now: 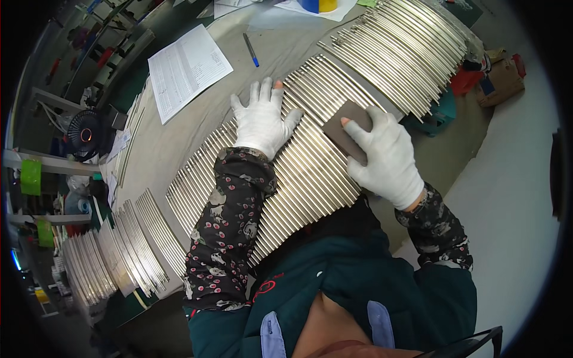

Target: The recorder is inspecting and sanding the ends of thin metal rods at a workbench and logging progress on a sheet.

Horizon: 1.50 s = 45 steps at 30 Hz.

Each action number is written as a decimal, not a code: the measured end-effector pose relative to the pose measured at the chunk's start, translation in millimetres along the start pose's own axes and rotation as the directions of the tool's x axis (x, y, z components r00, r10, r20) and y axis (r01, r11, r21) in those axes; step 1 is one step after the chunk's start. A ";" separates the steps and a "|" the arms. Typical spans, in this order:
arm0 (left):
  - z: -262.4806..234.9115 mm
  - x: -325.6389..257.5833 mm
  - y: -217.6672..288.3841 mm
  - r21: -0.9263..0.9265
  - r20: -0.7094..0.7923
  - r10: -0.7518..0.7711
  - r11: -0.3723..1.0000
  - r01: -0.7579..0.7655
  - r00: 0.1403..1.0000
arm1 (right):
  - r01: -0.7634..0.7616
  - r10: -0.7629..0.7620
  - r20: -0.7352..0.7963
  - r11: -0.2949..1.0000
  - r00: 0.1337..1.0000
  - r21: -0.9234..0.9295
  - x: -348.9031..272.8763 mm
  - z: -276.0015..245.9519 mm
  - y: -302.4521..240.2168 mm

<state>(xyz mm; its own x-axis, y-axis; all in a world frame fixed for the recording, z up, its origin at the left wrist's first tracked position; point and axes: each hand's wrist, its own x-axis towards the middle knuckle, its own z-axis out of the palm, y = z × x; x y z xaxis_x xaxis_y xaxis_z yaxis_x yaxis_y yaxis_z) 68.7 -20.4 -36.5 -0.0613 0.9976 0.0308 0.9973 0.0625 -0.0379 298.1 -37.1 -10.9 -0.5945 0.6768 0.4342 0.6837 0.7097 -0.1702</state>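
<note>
A long row of thin shiny metal rods (pixel 310 173) lies side by side across the table in front of me. My left hand (pixel 261 122), in a white glove with cut fingertips, rests flat on the rods with its fingers spread. My right hand (pixel 385 156), gloved the same way, grips a brown rectangular pad (pixel 347 130) and presses it onto the rods at the right part of the row.
A second batch of metal rods (pixel 400 53) lies at the far right. More rod stacks (pixel 137 244) sit at the left. A printed sheet (pixel 185 68), a blue pen (pixel 250 49) and a small fan (pixel 85 134) are beyond and to the left.
</note>
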 end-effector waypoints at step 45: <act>4.8 -28.0 5.8 -0.117 -0.024 0.389 0.914 -0.389 0.921 | -0.278 0.246 0.205 0.950 0.947 0.142 -95.0 -30.8 3.4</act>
<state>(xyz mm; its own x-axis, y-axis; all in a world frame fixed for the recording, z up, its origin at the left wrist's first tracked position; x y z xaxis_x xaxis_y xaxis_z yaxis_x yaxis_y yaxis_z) 76.0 -47.8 -42.4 0.3323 0.9424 0.0380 0.9399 -0.3342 0.0704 369.9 -105.0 -25.4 -0.4815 0.8560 0.1881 0.7544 0.5140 -0.4082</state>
